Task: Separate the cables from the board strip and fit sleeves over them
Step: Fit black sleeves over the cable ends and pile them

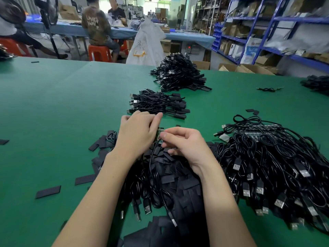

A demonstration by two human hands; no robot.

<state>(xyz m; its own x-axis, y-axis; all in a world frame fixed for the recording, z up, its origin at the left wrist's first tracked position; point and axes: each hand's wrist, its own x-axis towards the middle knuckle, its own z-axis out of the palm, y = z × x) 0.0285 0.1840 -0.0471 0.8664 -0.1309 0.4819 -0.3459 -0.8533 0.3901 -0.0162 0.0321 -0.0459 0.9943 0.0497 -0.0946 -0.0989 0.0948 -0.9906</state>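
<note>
While both hands pinch it, the board strip (pixel 159 136) sits between left (pixel 138 133) and right (pixel 185 142).

Small electronics assembly workshop. Big green surface (pixel 53 104) heaped with black USB cables (pixel 270 166) and flat black sleeves (pixel 48 192). Blue shelving (pixel 267 32) stacked with boxes (right wall). Cardboard cartons (pixel 249 68) on floor. Workers on red stools (pixel 99 52) at long blue bench (pixel 187 37) behind.
</note>
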